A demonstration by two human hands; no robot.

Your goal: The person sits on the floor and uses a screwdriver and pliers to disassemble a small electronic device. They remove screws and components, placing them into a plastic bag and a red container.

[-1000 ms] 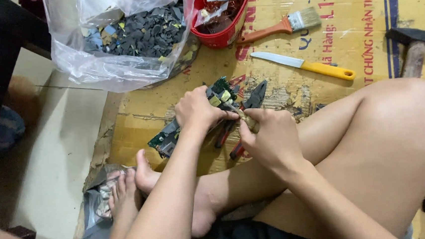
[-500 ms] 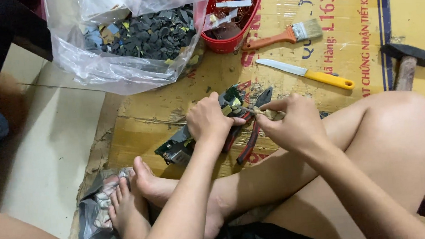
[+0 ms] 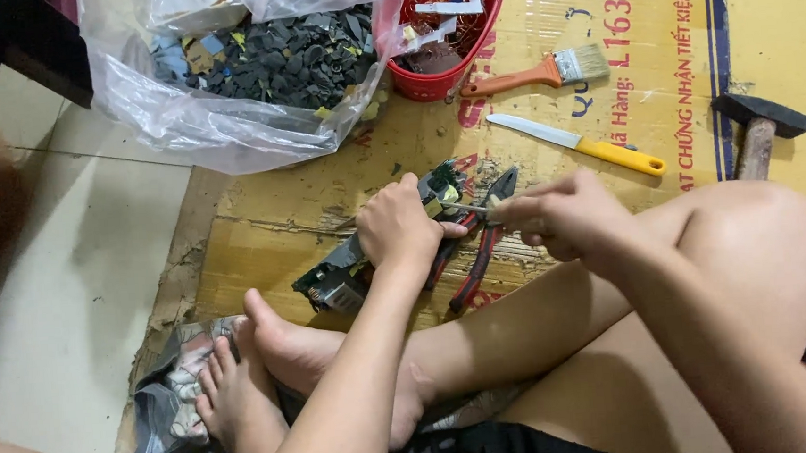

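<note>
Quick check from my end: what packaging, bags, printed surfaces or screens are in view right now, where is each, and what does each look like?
Flattened cardboard box: spread on the floor under the tools; tan, red and blue print.
Clear plastic bag: top left, partly on the cardboard; crumpled, open, filled with dark scrap pieces.
Red plastic basket: top centre, beside the bag; round, holds wire and scraps.
No screens in view.

Bare arms, bare legs and bare feet, with dark shorts (image 3: 494, 452) worn.

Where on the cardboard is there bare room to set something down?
Bare cardboard lies left of the circuit board, below the plastic bag; another patch sits between knife and hammer. Around the left hand, right hand and pliers it is crowded.
</note>
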